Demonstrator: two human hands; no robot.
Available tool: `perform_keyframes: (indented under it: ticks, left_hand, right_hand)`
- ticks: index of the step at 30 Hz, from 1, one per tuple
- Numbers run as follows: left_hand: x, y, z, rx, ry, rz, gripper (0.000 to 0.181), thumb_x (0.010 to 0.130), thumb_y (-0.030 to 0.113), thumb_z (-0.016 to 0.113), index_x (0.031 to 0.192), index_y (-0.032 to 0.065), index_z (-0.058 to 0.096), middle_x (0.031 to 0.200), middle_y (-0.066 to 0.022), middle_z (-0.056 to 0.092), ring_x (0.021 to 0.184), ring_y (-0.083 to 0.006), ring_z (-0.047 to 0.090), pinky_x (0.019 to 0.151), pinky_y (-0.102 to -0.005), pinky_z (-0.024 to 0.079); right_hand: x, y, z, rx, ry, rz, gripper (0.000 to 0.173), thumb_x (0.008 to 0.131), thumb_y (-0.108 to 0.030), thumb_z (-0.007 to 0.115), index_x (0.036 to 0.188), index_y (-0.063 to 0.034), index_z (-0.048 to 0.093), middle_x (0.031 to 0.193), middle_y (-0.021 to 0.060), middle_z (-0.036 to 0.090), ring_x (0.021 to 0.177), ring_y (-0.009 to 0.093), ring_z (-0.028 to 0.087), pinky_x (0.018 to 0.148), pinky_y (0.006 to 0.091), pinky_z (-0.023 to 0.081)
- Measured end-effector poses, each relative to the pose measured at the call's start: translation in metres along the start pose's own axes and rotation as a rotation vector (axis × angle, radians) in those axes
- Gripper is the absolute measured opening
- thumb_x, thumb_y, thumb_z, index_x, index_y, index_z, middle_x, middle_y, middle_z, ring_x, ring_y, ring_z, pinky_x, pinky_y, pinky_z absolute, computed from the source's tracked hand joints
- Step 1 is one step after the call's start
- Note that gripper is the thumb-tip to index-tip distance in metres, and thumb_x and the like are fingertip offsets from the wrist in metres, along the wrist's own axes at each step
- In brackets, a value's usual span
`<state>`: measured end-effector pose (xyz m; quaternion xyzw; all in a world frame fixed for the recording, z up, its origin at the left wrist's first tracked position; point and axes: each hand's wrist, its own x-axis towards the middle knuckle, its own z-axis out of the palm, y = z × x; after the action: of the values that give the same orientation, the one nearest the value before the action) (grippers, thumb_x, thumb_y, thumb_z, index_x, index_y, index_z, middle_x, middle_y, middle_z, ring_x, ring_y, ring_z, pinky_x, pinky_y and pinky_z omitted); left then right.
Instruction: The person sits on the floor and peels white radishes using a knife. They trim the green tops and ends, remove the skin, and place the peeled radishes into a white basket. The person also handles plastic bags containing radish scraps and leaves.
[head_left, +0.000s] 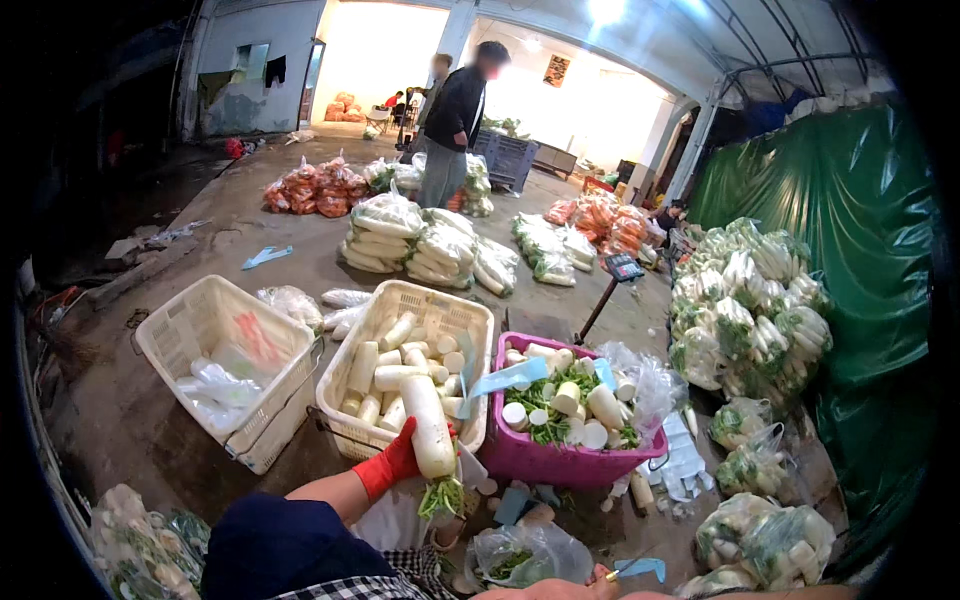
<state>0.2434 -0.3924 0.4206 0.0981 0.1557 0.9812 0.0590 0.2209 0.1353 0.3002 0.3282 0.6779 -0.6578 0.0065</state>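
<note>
My left hand (397, 459), in a red glove, grips a thick white radish (429, 427) with its green leaf stubs pointing down towards me. The radish is over the near edge of a cream plastic crate (480, 330) that holds many cut radish pieces. At the bottom edge my bare right hand (602, 581) is closed on a knife (624, 570), whose thin blade points up and right. Near that hand lies a clear plastic bag (551, 555) with greens in it. A magenta tub (577, 463) beside the cream crate holds radish ends and green tops.
A cream crate with plastic bags (172, 315) stands at left. A scale display (624, 267) rises on a post behind the tub. Bagged radishes (750, 300) are piled at right, others (382, 225) ahead. Two people (454, 112) stand farther back; another person (671, 216) is low at right.
</note>
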Motion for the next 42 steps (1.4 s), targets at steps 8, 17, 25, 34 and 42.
perform_keyframes:
  ticks: [8, 17, 25, 34, 42]
  left_hand:
    - [-0.001, -0.001, -0.003, -0.005, 0.032, 0.004, 0.087, 0.069, 0.063, 0.070, 0.127, 0.0037, 0.044, 0.120, -0.0131, 0.056, 0.112, -0.0295, 0.055, 0.102, -0.0479, 0.039]
    - [0.000, -0.001, -0.010, -0.051, 0.073, -0.017, 0.094, 0.069, 0.065, 0.067, 0.134, 0.0040, 0.039, 0.125, -0.0114, 0.054, 0.115, -0.0288, 0.052, 0.107, -0.0523, 0.034]
    - [0.007, -0.006, 0.006, -0.065, 0.206, 0.038, 0.096, 0.069, 0.068, 0.065, 0.135, 0.0032, 0.038, 0.119, -0.0109, 0.057, 0.110, -0.0263, 0.056, 0.105, -0.0526, 0.036]
    - [0.016, -0.014, -0.004, -0.182, 0.255, 0.014, 0.105, 0.059, 0.064, 0.076, 0.137, 0.0067, 0.035, 0.121, -0.0096, 0.055, 0.112, -0.0261, 0.054, 0.105, -0.0543, 0.033]
    - [0.037, -0.009, -0.006, -0.239, 0.268, -0.130, 0.105, 0.054, 0.067, 0.076, 0.133, 0.0092, 0.039, 0.115, -0.0071, 0.054, 0.109, -0.0276, 0.054, 0.105, -0.0536, 0.035]
  right_hand:
    - [-0.025, -0.016, 0.002, 0.147, -0.015, -0.011, 0.011, 0.087, -0.013, 0.060, 0.091, -0.0059, 0.054, 0.058, 0.0004, 0.041, 0.047, 0.012, 0.039, 0.042, 0.0316, 0.034]
    - [-0.048, -0.025, 0.013, 0.333, -0.093, -0.036, 0.016, 0.085, -0.015, 0.067, 0.096, -0.0057, 0.059, 0.062, -0.0006, 0.047, 0.049, 0.011, 0.043, 0.043, 0.0275, 0.039]
    - [0.010, -0.017, 0.078, 0.487, -0.028, 0.073, 0.014, 0.084, -0.011, 0.066, 0.091, -0.0007, 0.059, 0.068, 0.0071, 0.056, 0.057, 0.017, 0.055, 0.049, 0.0309, 0.046]
    - [0.133, 0.084, 0.287, 0.346, -0.151, 0.405, 0.008, 0.085, -0.013, 0.062, 0.089, -0.0064, 0.060, 0.074, 0.0090, 0.058, 0.059, 0.019, 0.056, 0.048, 0.0325, 0.048]
    - [0.244, 0.250, 0.309, 0.084, -0.172, 0.120, 0.054, 0.075, -0.032, 0.070, 0.116, 0.0011, 0.056, 0.113, 0.0161, 0.061, 0.100, 0.030, 0.059, 0.080, 0.0418, 0.048]
